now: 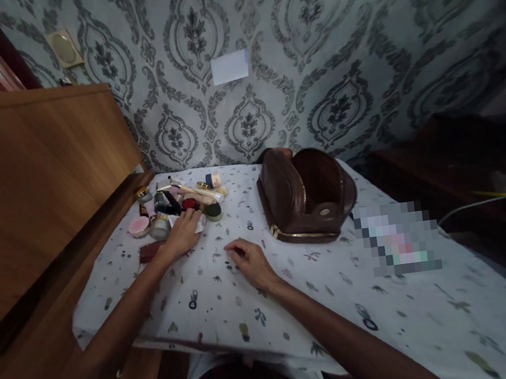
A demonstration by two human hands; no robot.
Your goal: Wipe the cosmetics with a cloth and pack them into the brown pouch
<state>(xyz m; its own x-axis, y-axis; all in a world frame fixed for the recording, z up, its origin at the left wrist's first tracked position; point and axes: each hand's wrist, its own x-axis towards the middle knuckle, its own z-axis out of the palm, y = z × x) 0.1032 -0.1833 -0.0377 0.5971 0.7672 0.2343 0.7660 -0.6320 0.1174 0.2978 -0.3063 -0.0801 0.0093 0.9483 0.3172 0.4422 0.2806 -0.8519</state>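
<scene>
Left hand [185, 231] is palm-down at the near right edge of the cosmetics cluster, fingers over a white item [200, 223], probably a tube or packet. Contact looks likely; can't tell if the fingers pinch it or just rest there, since the hand covers most of it.

Right hand [250, 263] is over the printed tablecloth [230, 303], right of and nearer than the left hand, well apart from it. Fingers loosely curled, with a dark gap between them and the thumb; can't tell whether the tips meet.

Cluster sits at the far left of the table. Near side: pink-topped round jar [138, 227] leftmost, clear-grey jar [160, 228] just right of it, dark red pouch or case [150, 252] lying by the left wrist. Red round container [189, 204] is just beyond the left fingers, dark green lidded jar [213, 211] to their right. Far side: makeup brush [193, 189] lying at a slant, small gold item [203, 185], blue-and-peach container [213, 180] behind.

Brown cosmetic bag [282, 180] stands on the far side, right of the cluster, top unzipped and gaping, gold zip visible. Pixelated patch right of it; contents unreadable. Wooden cabinet [39, 179] at left, patterned wallpaper [248, 116] behind.
</scene>
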